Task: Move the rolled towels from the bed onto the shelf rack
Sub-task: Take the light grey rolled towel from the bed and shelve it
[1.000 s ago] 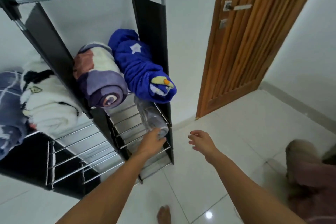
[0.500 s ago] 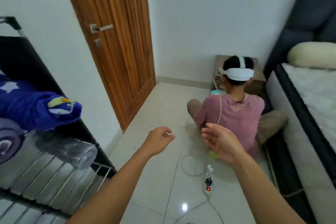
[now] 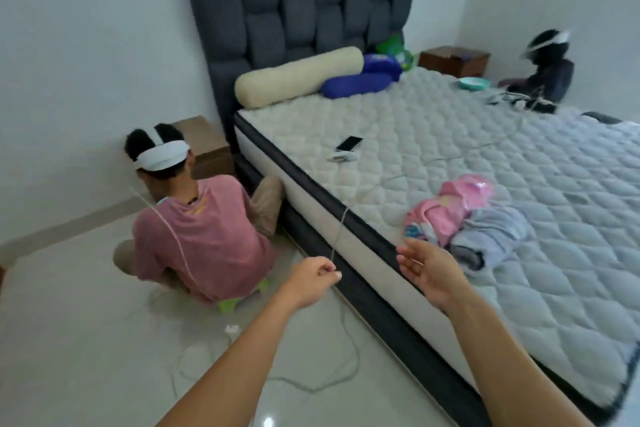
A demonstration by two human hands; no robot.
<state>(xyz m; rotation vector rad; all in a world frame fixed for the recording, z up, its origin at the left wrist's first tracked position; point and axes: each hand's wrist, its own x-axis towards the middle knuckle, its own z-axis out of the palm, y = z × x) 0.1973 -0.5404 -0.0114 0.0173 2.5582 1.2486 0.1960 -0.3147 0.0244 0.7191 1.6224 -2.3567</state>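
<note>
both bare arms reach forward toward the bed (image 3: 433,163). the left hand (image 3: 308,282) hangs over the floor just short of the mattress edge, its fingers curled loosely inward; a thin white cable (image 3: 341,229) that drops off the mattress passes right by its fingertips, and whether the fingers pinch it or merely sit behind it cannot be told. the right hand (image 3: 431,272) is held over the near edge of the mattress, palm turned inward, fingers extended and slightly apart, holding nothing.

two towels lie on the quilted mattress just beyond the right hand: a pink towel (image 3: 450,206), rolled but loosening, and touching it on the nearer right side a grey towel (image 3: 491,236), rumpled and partly unrolled. neither hand touches them.

farther up the bed, a cream bolster (image 3: 298,76) lies against the dark padded headboard (image 3: 301,10), with a blue pillow (image 3: 356,84) beside it. a phone (image 3: 349,143) lies flat in the middle of the mattress.

on the floor to the left of the bed a person in a pink shirt (image 3: 201,236) sits with their back to the camera, wearing a white head strap. a second person (image 3: 549,62) sits beyond the far side of the bed, blurred.
</note>
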